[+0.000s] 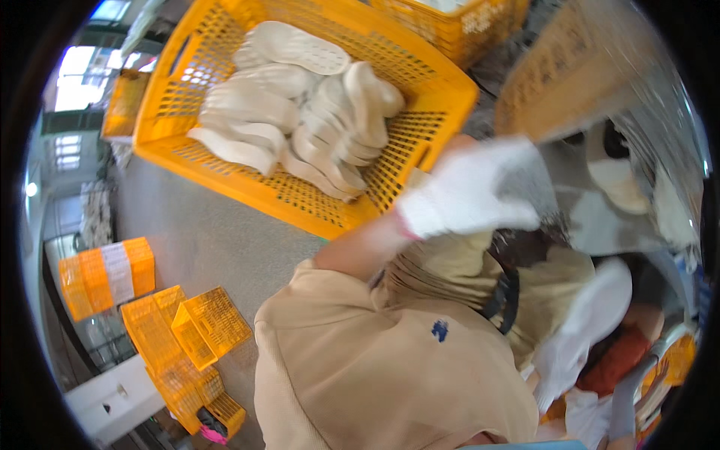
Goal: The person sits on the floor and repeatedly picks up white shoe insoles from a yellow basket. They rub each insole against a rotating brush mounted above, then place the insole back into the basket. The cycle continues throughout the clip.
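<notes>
My left hand [480,187], in a white glove with a grey palm, reaches across beside the right end of a yellow crate [247,196]. Its thumb and fingers are apart, with nothing visible between them, though motion blurs it. Inside the crate lies a pile of white moulded shoe soles [262,101]; one at the top has small holes. Lower right, my right hand [592,315], also white-gloved, is smeared by motion near my lap, and its fingers cannot be made out.
A cardboard box [574,64] and clear plastic sheeting [667,97] stand at the upper right. Behind the crate is another yellow crate [465,30]. More yellow crates [161,322] stand on the grey floor [225,247] at left, near a white beam-like piece [116,397].
</notes>
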